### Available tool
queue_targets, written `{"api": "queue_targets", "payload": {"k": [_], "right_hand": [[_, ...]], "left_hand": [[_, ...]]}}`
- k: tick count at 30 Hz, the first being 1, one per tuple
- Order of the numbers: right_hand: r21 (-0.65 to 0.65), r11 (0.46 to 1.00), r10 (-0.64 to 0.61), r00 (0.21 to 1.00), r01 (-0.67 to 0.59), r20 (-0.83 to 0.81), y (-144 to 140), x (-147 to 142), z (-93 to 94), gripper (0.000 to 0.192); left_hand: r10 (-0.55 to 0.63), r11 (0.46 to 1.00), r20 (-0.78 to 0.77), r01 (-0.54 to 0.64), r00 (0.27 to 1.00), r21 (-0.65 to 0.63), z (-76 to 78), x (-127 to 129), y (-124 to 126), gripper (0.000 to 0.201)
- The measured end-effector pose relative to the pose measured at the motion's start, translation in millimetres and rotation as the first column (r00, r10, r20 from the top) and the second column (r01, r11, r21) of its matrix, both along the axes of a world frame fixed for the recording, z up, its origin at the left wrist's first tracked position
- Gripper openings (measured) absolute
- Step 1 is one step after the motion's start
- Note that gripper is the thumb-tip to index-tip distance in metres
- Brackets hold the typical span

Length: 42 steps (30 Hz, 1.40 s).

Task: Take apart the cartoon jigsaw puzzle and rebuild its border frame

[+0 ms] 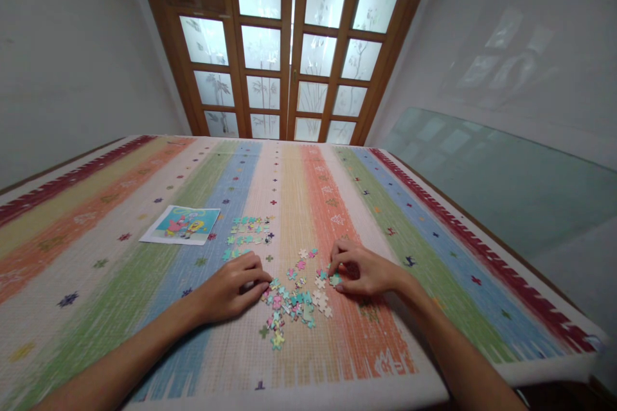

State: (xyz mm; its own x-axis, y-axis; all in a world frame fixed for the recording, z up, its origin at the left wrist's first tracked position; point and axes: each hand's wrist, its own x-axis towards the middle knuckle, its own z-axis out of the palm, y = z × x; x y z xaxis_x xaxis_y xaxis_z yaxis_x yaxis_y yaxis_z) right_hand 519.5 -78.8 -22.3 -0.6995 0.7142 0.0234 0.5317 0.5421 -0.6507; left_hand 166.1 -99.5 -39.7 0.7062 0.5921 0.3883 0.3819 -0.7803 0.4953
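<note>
A loose pile of jigsaw pieces (pixel 294 302), teal, pink, yellow and some showing pale backs, lies on the striped tablecloth (pixel 299 199). My left hand (pixel 236 289) rests at the pile's left edge, thumb and forefinger closed together; whatever is between them is too small to make out. On the pile's right side, my right hand (pixel 361 270) has its thumb and fingers curled around a teal jigsaw piece (pixel 334 280) at the cloth. Beyond my left hand, several teal pieces (pixel 248 229) lie in short rows, the nearest row partly behind the hand.
A picture sheet (pixel 186 225) with cartoon figures lies left of the rows. Wooden doors with glass panes (pixel 294 45) stand past the table's far edge. A pale green glass panel (pixel 501 167) is along the right, by the wall.
</note>
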Motion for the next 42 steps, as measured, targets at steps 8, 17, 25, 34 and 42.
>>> {"api": "queue_targets", "payload": {"k": [8,17,25,34,42], "right_hand": [[-0.002,1.000,0.027,0.998,-0.027,-0.052,2.0,-1.1,1.0,0.005],[-0.169,0.974,-0.183,0.965,0.152,-0.189,2.4,-3.4,2.5,0.016],[-0.160,0.967,-0.229,0.955,0.200,-0.186,6.3,-34.4,-0.3,0.013],[0.051,0.994,-0.091,0.992,0.095,-0.083,16.3,-129.2,7.8,0.015],[0.251,0.960,-0.138,0.989,0.120,0.055,29.5,-159.0,2.0,0.003]], "left_hand": [[-0.002,1.000,0.003,0.002,1.000,0.015,1.2,1.2,-0.3,0.019],[-0.012,0.998,0.014,0.011,1.000,0.057,1.1,0.0,0.4,0.020],[0.012,0.976,0.056,-0.024,0.998,0.217,0.3,1.2,-0.3,0.020],[-0.024,0.873,-0.009,0.025,1.000,0.487,-4.9,-0.2,-9.4,0.019],[0.099,0.848,-0.054,-0.055,0.994,0.527,-7.7,0.2,-6.0,0.026]]}}
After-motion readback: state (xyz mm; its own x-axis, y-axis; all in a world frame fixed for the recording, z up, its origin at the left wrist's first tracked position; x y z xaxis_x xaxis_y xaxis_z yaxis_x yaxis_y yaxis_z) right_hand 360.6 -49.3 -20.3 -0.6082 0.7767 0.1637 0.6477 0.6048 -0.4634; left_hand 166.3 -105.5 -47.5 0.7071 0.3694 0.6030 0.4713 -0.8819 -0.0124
